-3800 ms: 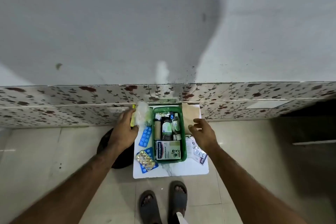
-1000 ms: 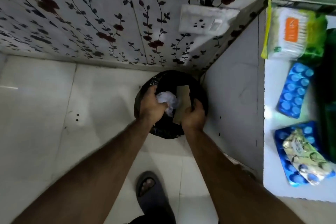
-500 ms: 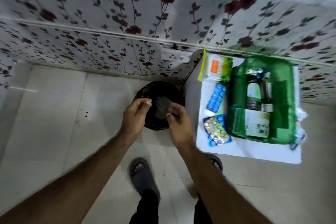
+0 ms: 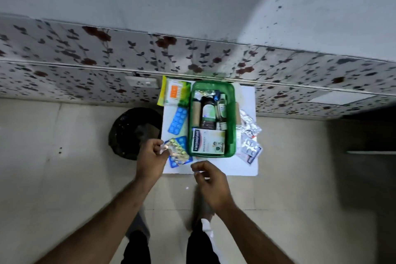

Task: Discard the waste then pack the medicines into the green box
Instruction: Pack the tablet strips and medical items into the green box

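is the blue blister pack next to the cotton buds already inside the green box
No, the blue blister pack lies flat on the white table, outside the left wall of the green box.

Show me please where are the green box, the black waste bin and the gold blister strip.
green box (image 4: 231, 118): head view, on its right wall.
black waste bin (image 4: 120, 135): head view, on its left rim.
gold blister strip (image 4: 179, 152): head view, on its middle, beside the left hand's fingers.

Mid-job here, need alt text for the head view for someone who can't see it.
Left hand pinches a gold blister strip beside the green box of medicines on a white table; the right hand hovers empty. Blue strips, foil strips and a black bin surround it.
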